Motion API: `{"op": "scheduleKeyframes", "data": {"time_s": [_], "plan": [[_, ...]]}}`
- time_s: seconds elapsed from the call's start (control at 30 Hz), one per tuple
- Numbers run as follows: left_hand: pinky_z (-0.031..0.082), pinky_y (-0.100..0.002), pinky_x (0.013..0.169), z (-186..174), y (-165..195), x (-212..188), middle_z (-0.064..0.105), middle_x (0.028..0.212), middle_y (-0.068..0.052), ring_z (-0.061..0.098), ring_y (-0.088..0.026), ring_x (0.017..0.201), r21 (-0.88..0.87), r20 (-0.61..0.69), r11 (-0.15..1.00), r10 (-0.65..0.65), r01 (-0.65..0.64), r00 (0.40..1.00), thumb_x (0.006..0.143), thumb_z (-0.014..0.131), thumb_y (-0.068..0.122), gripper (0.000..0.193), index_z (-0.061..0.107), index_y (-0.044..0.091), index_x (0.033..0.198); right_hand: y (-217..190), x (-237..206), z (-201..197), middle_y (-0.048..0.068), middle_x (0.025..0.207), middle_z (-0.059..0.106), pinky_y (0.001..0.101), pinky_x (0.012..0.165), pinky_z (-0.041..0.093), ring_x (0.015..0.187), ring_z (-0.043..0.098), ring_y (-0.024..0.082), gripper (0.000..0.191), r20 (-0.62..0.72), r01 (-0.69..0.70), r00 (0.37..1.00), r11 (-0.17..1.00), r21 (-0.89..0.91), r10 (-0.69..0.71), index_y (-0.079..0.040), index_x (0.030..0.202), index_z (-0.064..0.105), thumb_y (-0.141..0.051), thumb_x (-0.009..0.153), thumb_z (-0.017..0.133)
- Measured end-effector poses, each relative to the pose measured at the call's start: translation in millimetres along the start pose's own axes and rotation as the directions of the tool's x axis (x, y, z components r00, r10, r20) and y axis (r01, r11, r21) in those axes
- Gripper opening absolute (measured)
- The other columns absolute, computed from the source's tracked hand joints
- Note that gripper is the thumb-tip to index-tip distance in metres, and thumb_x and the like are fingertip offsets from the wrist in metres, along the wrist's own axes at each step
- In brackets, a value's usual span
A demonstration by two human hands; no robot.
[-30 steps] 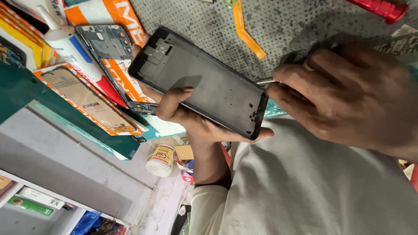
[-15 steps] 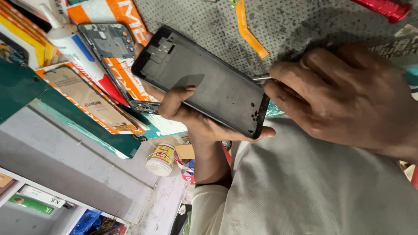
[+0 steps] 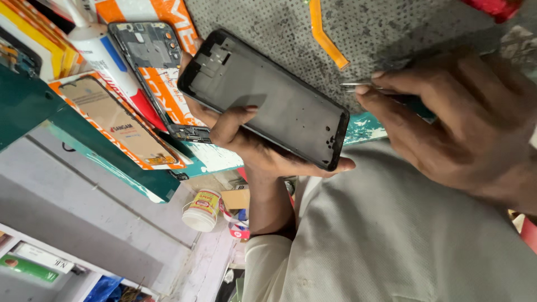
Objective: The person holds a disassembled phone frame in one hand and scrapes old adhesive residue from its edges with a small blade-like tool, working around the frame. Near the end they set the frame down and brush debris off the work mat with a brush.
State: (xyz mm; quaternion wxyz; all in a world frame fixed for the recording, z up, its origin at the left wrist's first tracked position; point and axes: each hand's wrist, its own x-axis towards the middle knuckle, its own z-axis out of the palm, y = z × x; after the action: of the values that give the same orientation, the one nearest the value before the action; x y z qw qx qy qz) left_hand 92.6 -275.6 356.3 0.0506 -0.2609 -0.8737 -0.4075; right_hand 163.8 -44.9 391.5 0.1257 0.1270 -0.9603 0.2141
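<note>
Left hand (image 3: 251, 145) cradles the black phone frame (image 3: 265, 100) from beneath, tilting it flat and open toward the right hand (image 3: 453, 128), which pinches metal tweezers (image 3: 358, 86) just beside its edge.

Head cam, tilted, looks down close at hands (image 3: 358, 128) over bench.

There are two hands: the left hand (image 3: 251, 145) in the centre and the right hand (image 3: 453, 120) at the right. Two black phone frames: one large black plastic frame (image 3: 263, 98) held, one smaller stripped frame (image 3: 151, 61) upper left. One orange flat ribbon strip (image 3: 326, 36) at top. One white round jar (image 3: 202, 210) below.
</note>
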Motion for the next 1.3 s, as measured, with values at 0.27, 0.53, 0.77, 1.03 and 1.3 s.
{"op": "scheduleKeyframes", "data": {"time_s": [0.27,0.53,0.77,1.03,1.3], "plan": [[0.041,-0.055,0.114,-13,21,-30,0.032,0.131,-0.006,0.04,-0.032,0.139,-0.145,-0.19,0.989,-0.024,-0.003,0.982,0.054,0.078,0.086,0.123,0.031,0.008,0.137,5,-17,-31,0.005,0.105,0.07,0.0384,0.075,0.051,0.093,0.066,0.024,0.016,-0.18,-0.257,0.951,0.966,-0.014,0.25,-0.006,0.103,0.079,-0.013,0.088,0.081],[0.048,-0.052,0.107,-22,17,-42,0.032,0.125,-0.008,0.046,-0.029,0.129,-0.272,-0.283,0.955,0.038,-0.118,0.959,0.054,0.079,0.087,0.123,0.03,0.011,0.138,23,-38,-48,0.011,0.108,0.068,0.0371,0.084,0.054,0.097,0.065,0.026,0.018,-0.019,-0.375,0.927,0.924,-0.069,0.374,-0.002,0.116,0.077,0.0,0.098,0.079],[0.049,-0.052,0.104,-40,41,-11,0.028,0.118,-0.006,0.043,-0.028,0.123,0.05,-0.481,0.935,0.331,-0.352,0.812,0.053,0.073,0.092,0.127,0.034,0.011,0.142,-6,-29,-71,0.012,0.111,0.068,0.0348,0.09,0.054,0.101,0.065,0.026,0.027,-0.038,-0.348,0.935,0.888,-0.3,0.354,-0.002,0.126,0.075,0.005,0.1,0.072],[0.034,-0.064,0.125,-50,56,24,0.024,0.154,-0.016,0.031,-0.045,0.152,-0.308,-0.464,0.87,0.216,-0.385,0.859,0.048,0.089,0.072,0.111,0.028,0.02,0.125,-61,11,-85,0.018,0.109,0.066,0.0305,0.072,0.053,0.09,0.067,0.023,0.017,-0.185,-0.209,0.949,0.949,0.237,0.255,0.004,0.124,0.068,0.004,0.108,0.072],[0.035,-0.064,0.122,-47,67,23,0.023,0.154,-0.019,0.032,-0.047,0.148,-0.394,-0.429,0.804,0.268,-0.446,0.863,0.04,0.095,0.069,0.112,0.032,0.019,0.118,-75,53,-82,0.016,0.097,0.069,0.0313,0.056,0.047,0.065,0.061,0.017,0.024,-0.092,-0.138,0.977,0.896,0.423,0.194,0.004,0.122,0.071,0.002,0.098,0.074]]}}
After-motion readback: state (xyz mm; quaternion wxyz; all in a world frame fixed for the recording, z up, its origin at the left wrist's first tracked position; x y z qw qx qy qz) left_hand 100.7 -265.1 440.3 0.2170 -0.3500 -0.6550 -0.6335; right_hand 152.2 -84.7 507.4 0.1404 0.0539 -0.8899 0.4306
